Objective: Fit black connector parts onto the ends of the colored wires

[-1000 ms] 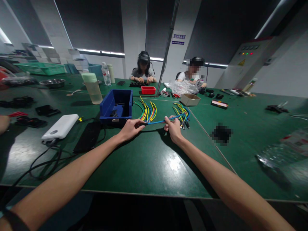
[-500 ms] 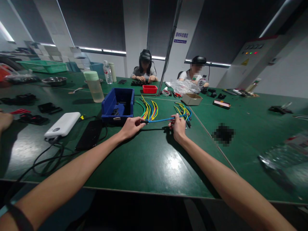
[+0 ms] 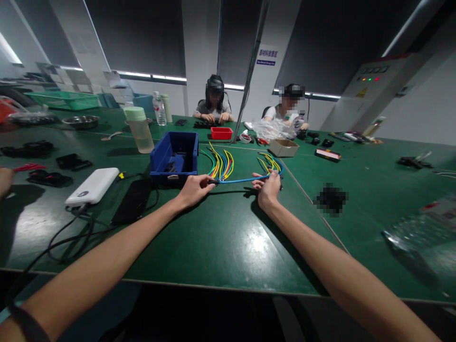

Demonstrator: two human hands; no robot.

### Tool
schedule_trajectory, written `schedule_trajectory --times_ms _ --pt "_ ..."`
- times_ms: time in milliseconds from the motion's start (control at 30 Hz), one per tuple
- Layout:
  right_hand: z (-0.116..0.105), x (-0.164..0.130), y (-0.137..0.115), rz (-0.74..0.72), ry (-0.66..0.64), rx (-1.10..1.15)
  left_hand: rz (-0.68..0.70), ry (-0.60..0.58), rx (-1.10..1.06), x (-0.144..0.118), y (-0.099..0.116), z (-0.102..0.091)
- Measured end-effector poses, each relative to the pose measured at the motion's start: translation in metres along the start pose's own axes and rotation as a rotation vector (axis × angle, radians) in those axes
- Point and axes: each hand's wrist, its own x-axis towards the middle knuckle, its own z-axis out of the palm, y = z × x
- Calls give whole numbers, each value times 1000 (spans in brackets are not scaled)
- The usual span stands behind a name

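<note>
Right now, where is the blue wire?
In the head view, the blue wire stretches mid-table between left hand and right hand, right of the blue bin.

Blue bin [image 3: 174, 156], white power bank [image 3: 92, 186] — green table [image 3: 221, 242].

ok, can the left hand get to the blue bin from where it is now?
Probably yes. The left hand pinches one end of the blue wire just in front of the blue bin, with only bare green table between them. It would likely need to let go of the wire first.
</note>
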Motion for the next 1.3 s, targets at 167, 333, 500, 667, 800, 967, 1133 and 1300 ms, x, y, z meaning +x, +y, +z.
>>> schedule_trajectory --times_ms 167,333,500,667,800,967,1133,1300 --pt "-1 3 1 -32 8 -20 10 0 11 0 0 0" --pt "-2 3 0 -23 9 -13 25 2 11 0 0 0" --pt "-2 4 -1 -11 10 -6 38 1 11 -1 -2 0" --pt "-3 5 -1 -14 30 -37 63 -17 0 -1 -3 0" --pt "-2 6 -1 -90 71 -116 82 -24 -6 0 -1 1" --pt "-1 4 -2 -167 104 -146 101 -19 -3 -1 0 2" --pt "-1 3 -2 -175 97 -118 102 -8 -4 -1 1 3" --pt "-3 5 0 -158 91 -104 112 -13 0 -1 0 3"
